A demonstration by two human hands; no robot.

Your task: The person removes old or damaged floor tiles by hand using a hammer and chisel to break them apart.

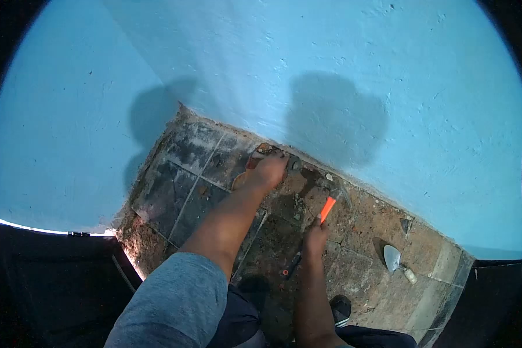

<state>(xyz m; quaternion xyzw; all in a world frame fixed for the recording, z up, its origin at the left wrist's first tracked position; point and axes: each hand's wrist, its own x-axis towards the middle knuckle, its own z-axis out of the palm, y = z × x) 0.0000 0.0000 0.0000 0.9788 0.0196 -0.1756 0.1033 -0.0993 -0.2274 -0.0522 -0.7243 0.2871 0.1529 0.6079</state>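
My left hand point(269, 172) reaches down to the floor at the foot of the blue wall, its fingers curled. Whatever they hold, if anything, is hidden. A dark grey lump point(294, 165) sits right beside these fingers, and a reddish-brown broken patch point(254, 160) lies on their other side. My right hand point(315, 236) is wrapped around a hammer point(328, 209) with an orange and black handle. The hammer's head is low over the bare, rubble-strewn floor, close to the wall; whether it touches cannot be told.
Dark square tiles point(182, 168) cover the left corner of the floor. A trowel point(392, 258) lies on the rough ground to the right. Small fragments point(329, 176) are scattered along the blue wall point(243, 64). My shoe point(341, 310) stands below the hammer hand.
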